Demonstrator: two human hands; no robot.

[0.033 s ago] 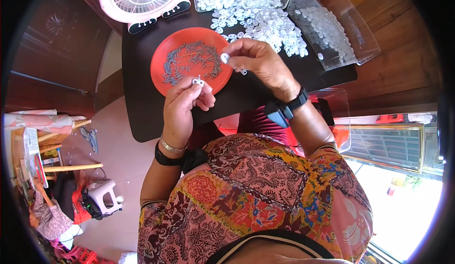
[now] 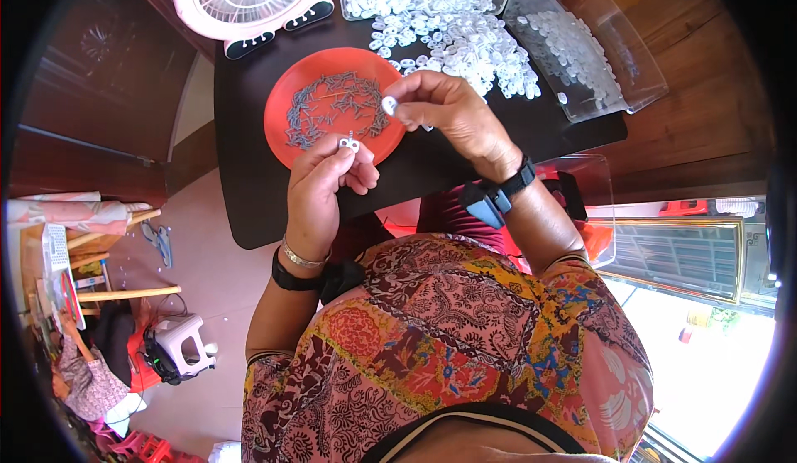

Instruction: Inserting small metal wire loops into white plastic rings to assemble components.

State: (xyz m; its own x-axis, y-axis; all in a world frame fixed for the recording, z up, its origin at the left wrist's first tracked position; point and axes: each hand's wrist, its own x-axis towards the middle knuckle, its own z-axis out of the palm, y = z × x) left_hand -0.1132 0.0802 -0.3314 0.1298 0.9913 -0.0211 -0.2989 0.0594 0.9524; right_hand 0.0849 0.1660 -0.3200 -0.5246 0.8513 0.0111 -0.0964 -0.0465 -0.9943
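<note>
My left hand (image 2: 320, 176) is pinched on a small white plastic piece with holes (image 2: 349, 144), with a thin grey screw (image 2: 350, 135) standing up from it. It is over the near rim of a round red tray (image 2: 278, 102). Many small grey screws (image 2: 300, 122) lie in that tray, roughly in a ring. To the right, my right hand (image 2: 461, 114) holds a small white oval piece (image 2: 389, 105) between thumb and fingertips, above the tray's right side. The two pieces are apart. A heap of similar white pieces (image 2: 481, 52) spreads over the dark table (image 2: 249, 205) beyond my right hand.
A pink fan (image 2: 257, 2) stands at the table's far left. At the far right, a clear plastic bin (image 2: 639, 89) holds more white pieces. On the floor to the left are a white stool (image 2: 183, 347) and grey slippers (image 2: 158, 243); another person's sleeve (image 2: 91, 388) shows at lower left.
My right hand has shifted very slightly left and down with its white piece, toward my left hand. The left hand has barely moved.
</note>
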